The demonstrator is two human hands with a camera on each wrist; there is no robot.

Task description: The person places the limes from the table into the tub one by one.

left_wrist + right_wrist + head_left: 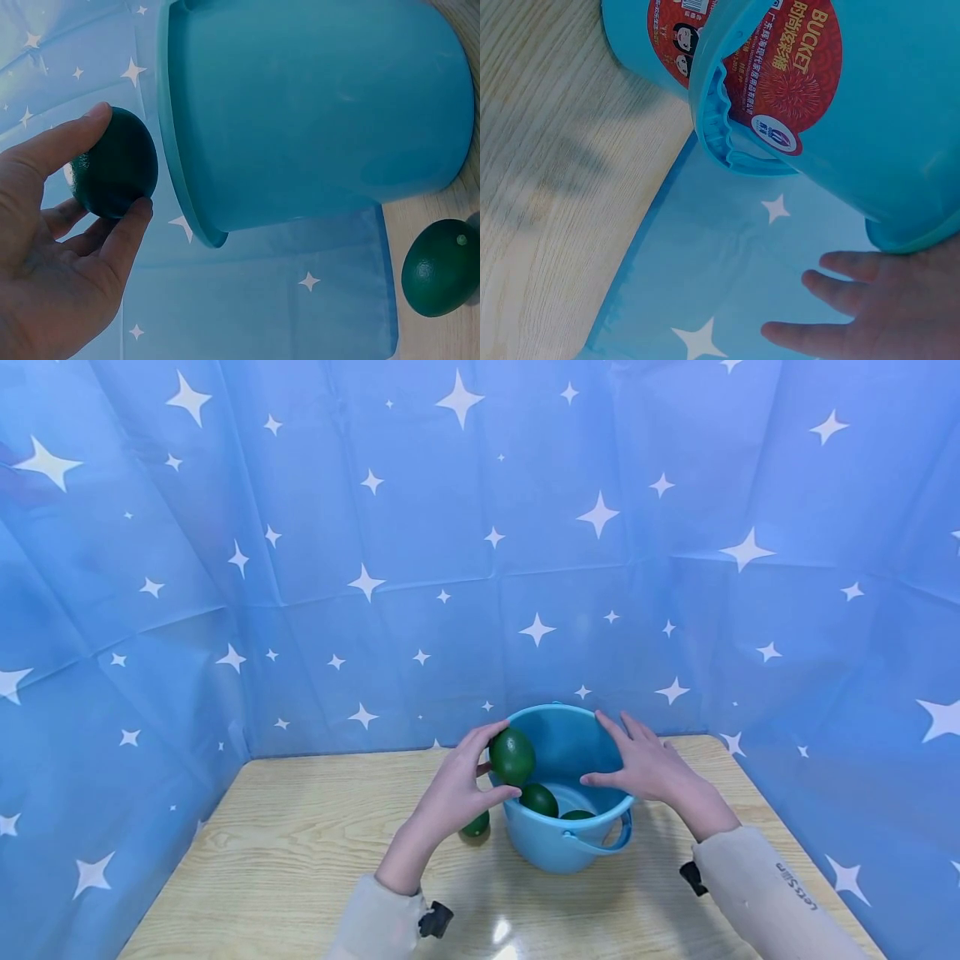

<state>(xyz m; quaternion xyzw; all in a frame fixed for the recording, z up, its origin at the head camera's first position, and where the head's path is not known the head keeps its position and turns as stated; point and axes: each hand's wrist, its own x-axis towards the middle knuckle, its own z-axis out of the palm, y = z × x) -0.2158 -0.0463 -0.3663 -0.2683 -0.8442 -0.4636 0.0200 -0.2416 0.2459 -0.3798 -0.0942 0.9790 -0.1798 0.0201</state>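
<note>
My left hand (456,783) holds a dark green avocado (512,757) between thumb and fingers at the left rim of a blue bucket (543,847). In the left wrist view the held avocado (116,165) is just outside the bucket's rim. My right hand (651,766) is at the right rim, thumb over the opening. Its other fingers (817,337) are straight and spread outside the bucket in the right wrist view. Inside the bucket lie an avocado (538,800) and another green one (577,815), partly hidden by the front wall.
One more avocado (476,824) lies on the wooden table (300,827), left of the bucket and partly behind my left hand. The bucket's handle (618,835) hangs down at its front right. A blue star-patterned cloth (420,618) encloses the table's back and sides.
</note>
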